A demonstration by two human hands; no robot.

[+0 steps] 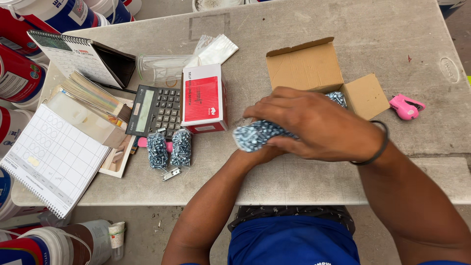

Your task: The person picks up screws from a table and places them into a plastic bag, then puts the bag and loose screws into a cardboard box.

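Screws (255, 135) in a clear bag, centre of the frame, pressed between both hands just in front of an open cardboard box (314, 68). Right hand (314, 125) laid over the top, fingers curled down and closed on the bag, likely to keep the loose load from spilling. Left hand (257, 154) mostly hidden beneath, cupping from below; finger spread not clear, though evidently bearing the bag's weight. More screws visible in the box mouth behind the right hand.

Left of centre: two small filled bags (169, 149) side by side on the grey table (304, 181), just below a calculator (156, 110) and beside a closed red-and-white box (203, 98). Empty clear bags (213, 49) upper centre. Pink cutter (406, 106) at right, well apart. Notebooks (54, 157) at left edge, paint buckets (29, 64) beyond.
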